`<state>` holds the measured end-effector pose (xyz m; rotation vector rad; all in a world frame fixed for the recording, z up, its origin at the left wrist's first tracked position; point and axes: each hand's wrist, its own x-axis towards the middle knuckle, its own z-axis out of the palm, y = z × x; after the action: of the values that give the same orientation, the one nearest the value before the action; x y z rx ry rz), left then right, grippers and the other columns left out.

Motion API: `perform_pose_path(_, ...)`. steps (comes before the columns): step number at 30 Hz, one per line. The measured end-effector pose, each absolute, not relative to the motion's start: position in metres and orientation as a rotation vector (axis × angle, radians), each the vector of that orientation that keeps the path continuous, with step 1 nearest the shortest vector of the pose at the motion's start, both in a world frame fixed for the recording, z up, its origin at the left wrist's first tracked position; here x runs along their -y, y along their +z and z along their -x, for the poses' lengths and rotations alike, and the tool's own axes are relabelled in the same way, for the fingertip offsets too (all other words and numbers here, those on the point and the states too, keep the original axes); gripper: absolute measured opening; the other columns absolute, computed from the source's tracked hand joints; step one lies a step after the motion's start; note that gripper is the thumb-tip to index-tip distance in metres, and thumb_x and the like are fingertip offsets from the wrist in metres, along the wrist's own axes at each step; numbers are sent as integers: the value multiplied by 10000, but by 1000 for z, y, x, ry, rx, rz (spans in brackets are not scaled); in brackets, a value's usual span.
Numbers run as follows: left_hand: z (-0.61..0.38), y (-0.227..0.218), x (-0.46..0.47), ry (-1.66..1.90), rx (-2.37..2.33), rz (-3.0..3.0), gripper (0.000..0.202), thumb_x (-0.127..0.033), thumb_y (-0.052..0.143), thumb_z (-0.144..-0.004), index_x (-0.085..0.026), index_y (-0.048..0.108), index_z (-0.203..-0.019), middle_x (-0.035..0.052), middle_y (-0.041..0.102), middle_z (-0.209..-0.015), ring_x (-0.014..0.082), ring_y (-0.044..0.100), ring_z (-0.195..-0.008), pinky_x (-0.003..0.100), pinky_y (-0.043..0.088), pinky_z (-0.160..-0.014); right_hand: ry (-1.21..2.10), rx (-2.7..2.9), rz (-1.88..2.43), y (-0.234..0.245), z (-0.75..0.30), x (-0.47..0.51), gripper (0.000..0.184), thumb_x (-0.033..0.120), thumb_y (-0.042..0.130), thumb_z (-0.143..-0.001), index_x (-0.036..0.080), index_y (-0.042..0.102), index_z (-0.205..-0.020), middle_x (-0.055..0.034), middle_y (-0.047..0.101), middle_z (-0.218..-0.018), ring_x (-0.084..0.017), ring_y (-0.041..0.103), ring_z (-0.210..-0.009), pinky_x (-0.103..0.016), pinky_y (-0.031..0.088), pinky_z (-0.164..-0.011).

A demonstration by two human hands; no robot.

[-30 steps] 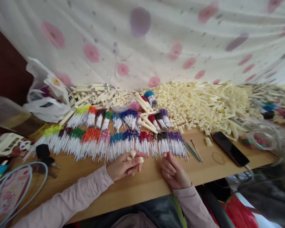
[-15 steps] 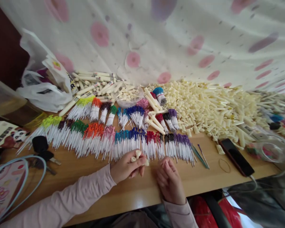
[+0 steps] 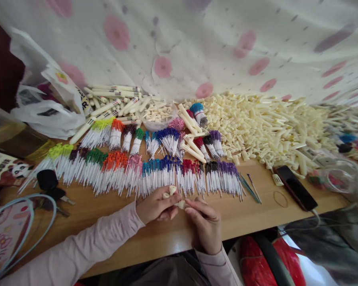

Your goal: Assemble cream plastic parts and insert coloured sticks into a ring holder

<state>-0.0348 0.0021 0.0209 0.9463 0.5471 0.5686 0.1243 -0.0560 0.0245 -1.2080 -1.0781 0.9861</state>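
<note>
My left hand [image 3: 156, 204] is closed around several small cream plastic pen parts. Two knob-like pieces [image 3: 172, 190] poke up above its thumb, and a cream pen part with a flared end [image 3: 181, 204] sticks out to the right from its fingers. Thumb and fingertips of my right hand [image 3: 207, 220] pinch at the right end of that part; whether they hold anything smaller is hidden. Just beyond both hands lies a long row of white pen refills [image 3: 159, 182] with coloured ends, grouped by colour.
Rubber-banded refill bundles [image 3: 115, 135], a clear bowl of small cream pieces [image 3: 158, 119] and cream pen barrels [image 3: 113, 97] lie farther back. A large heap of cream parts [image 3: 256, 123] covers the back right. Tweezers [image 3: 249, 188] and a phone [image 3: 296, 188] lie right; keys [image 3: 55, 196] left.
My right hand has come left and up to the pen part at my left hand's fingertips, its thumb and fingers now pinching there. The view has shifted slightly.
</note>
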Motion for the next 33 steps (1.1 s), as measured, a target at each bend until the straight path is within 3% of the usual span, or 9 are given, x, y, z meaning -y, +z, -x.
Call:
perform_pose_path(8,38,23,-6,404,-453,-748,358,-524,620,-831,-200,468,-818,-117,461,-421,28,198,-258,139,204,-255,879,1174,1169,22,-120,57,203,187,764,-723,322,797,-871,15,543,-543,-122,456,-524,-237,354,-479)
perform_pose_path(13,34,19,-1,594,-541,-940,357,-510,614,-839,-184,472,-802,-63,547,-497,36,312,-326,154,240,-318,715,1346,1325,22,-126,61,91,280,724,-783,219,774,-830,41,473,-499,-101,391,-457,-227,316,-446)
perform_pose_path(19,33,19,2,670,-626,-1157,342,-494,614,-844,-160,538,-832,-29,553,-614,68,439,-482,191,314,-444,582,1703,1511,29,-135,64,298,302,522,-927,183,535,-654,47,449,-508,-83,408,-442,-199,312,-454)
perform_pose_path(25,34,21,2,660,-628,-1171,346,-506,590,-855,-178,500,-791,-52,503,-587,69,410,-475,201,315,-463,693,1858,1475,37,-142,65,133,280,457,-950,179,537,-980,27,553,-591,-112,516,-475,-198,365,-483)
perform_pose_path(29,34,21,3,648,-637,-1200,330,-489,585,-865,-168,526,-812,-45,514,-599,67,411,-476,201,315,-466,612,1925,1503,38,-142,64,303,275,388,-977,205,484,-698,19,499,-534,-115,500,-465,-218,331,-487)
perform_pose_path(31,33,21,3,661,-637,-1179,330,-488,591,-861,-169,522,-810,-53,498,-585,65,402,-465,201,313,-463,623,1923,1508,38,-143,63,288,296,396,-975,202,507,-726,16,512,-544,-119,507,-471,-221,329,-486)
perform_pose_path(33,33,21,3,663,-629,-1151,332,-488,598,-855,-174,507,-797,-62,479,-571,64,394,-457,200,312,-457,699,1919,1485,37,-143,63,192,296,417,-968,191,547,-874,15,550,-586,-120,524,-488,-216,346,-494)
